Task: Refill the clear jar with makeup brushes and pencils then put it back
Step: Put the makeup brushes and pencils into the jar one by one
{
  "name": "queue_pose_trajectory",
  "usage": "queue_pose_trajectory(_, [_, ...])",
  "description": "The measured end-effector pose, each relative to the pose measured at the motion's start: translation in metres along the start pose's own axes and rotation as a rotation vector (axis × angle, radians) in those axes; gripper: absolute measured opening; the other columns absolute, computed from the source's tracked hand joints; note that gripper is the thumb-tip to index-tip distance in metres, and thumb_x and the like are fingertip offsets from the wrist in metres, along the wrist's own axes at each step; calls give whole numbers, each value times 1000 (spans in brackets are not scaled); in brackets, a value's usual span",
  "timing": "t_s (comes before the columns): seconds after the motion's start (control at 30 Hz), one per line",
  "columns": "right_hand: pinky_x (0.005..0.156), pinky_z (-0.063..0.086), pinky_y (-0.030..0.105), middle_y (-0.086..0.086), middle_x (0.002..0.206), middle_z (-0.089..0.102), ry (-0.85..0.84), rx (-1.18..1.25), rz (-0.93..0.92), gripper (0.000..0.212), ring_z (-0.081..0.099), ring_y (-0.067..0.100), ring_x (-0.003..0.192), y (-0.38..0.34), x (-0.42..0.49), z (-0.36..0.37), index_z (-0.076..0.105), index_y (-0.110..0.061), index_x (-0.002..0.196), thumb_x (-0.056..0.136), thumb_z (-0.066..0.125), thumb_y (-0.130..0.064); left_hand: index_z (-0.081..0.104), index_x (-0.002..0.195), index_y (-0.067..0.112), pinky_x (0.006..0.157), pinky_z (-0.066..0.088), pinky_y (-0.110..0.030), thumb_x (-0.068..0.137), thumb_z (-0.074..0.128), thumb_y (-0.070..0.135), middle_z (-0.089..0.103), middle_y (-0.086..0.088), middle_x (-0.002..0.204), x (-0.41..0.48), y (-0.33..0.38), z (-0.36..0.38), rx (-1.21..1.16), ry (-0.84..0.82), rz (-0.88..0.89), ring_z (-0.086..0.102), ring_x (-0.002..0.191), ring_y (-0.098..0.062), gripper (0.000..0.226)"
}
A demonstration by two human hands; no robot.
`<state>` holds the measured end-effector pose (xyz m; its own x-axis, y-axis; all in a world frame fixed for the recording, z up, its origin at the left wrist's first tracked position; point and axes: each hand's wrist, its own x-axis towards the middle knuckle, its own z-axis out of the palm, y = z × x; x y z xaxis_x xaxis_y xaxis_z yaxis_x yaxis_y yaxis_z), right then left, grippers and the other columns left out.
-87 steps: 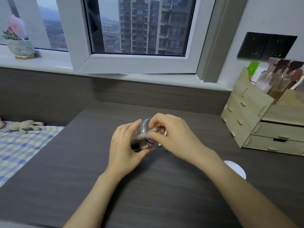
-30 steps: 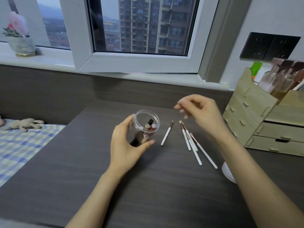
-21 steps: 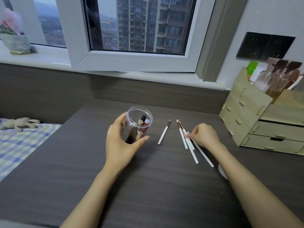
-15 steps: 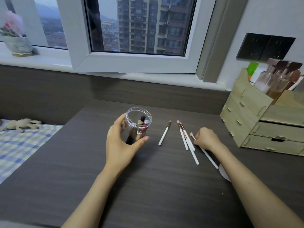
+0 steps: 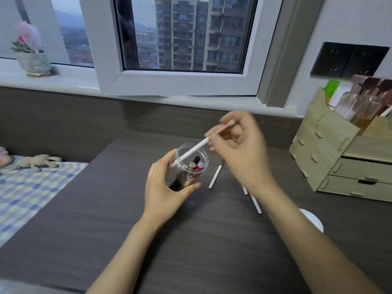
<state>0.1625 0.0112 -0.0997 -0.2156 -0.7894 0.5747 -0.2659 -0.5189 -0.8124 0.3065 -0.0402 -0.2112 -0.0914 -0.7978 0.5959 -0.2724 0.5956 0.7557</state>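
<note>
My left hand (image 5: 164, 188) grips the clear jar (image 5: 196, 169) upright on the dark desk. Inside it stand a few dark and red pencils or tubes. My right hand (image 5: 239, 153) hovers just right of the jar's mouth, pinching a white-handled makeup brush (image 5: 194, 151) whose white end pokes into the jar. Another white brush (image 5: 216, 176) lies on the desk right of the jar. More white brushes (image 5: 254, 203) lie partly hidden under my right wrist.
A wooden drawer organiser (image 5: 343, 158) with bottles stands at the right on the desk (image 5: 191, 240). A white round lid (image 5: 312, 220) lies by my right forearm. A checked cloth (image 5: 27, 194) with a soft toy is at the left. A plant pot (image 5: 34, 62) sits on the windowsill.
My right hand picked one white brush off the desk, lifted it and swung left so its handle end enters the jar. My left hand kept hold of the jar.
</note>
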Motion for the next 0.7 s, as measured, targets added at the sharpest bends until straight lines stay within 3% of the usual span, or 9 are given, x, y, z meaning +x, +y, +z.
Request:
queue_pose_trajectory(0.1, [73,53,36,-7,77,68,-145,-395,-54,15,64,20,75,18,-7,12,61,-26,90,81,63,-15,39,123,47,92,33,-8,54,76,50,49,32,117,0,0,0,17,-21,23,46,114,1,79])
queue_pose_trajectory(0.17, [75,46,29,-16,73,59,-220,-635,-167,14,54,11,78,23,-9,14,69,-23,94,86,58,-20,46,125,33,98,41,-26,57,82,43,56,17,123,1,-5,2,23,-54,44,50,118,-11,78])
queue_pose_trajectory(0.2, [75,44,29,-14,74,61,-254,-688,-205,17,51,10,80,24,-9,14,71,-22,95,87,56,-22,47,128,26,99,43,-33,58,83,41,57,12,125,1,-6,2,28,-61,50,52,118,-16,81])
queue_pose_trajectory(0.27, [75,43,24,-10,83,70,-321,-639,-198,20,52,13,85,24,-9,11,73,-21,94,88,54,-22,47,130,23,99,40,-28,58,81,44,57,10,126,1,-6,2,40,-59,50,51,118,-14,83])
queue_pose_trajectory(0.33, [74,42,16,-14,83,70,-284,-434,-77,20,57,10,88,26,-5,2,73,-19,93,88,54,-20,46,129,27,96,34,-13,56,76,49,57,11,124,1,-4,2,42,-45,34,50,116,-11,82])
queue_pose_trajectory(0.43, [72,47,11,-3,76,70,21,-282,138,17,62,-6,73,48,8,-20,72,-9,86,88,55,-9,40,125,46,93,30,-7,53,75,51,57,12,122,0,-3,0,11,-19,-10,50,114,-9,80])
queue_pose_trajectory(0.5, [78,49,22,8,84,73,146,-564,285,16,66,6,80,80,17,-41,72,-7,84,85,56,-9,38,122,53,94,32,-10,53,75,51,57,14,122,2,-4,0,-12,-3,-33,50,115,-9,79])
queue_pose_trajectory(0.57, [86,46,31,12,102,72,128,-833,462,18,64,26,99,113,19,-62,70,-8,93,82,56,-10,39,123,49,96,34,-15,53,76,50,57,10,123,2,-5,1,-22,10,-37,51,116,-12,80])
queue_pose_trajectory(0.7, [89,45,34,14,113,67,17,-944,680,21,58,33,110,153,14,-82,66,-10,99,79,62,-14,39,120,55,95,35,-17,52,76,50,57,14,121,2,-5,1,-27,8,-26,51,115,-12,78])
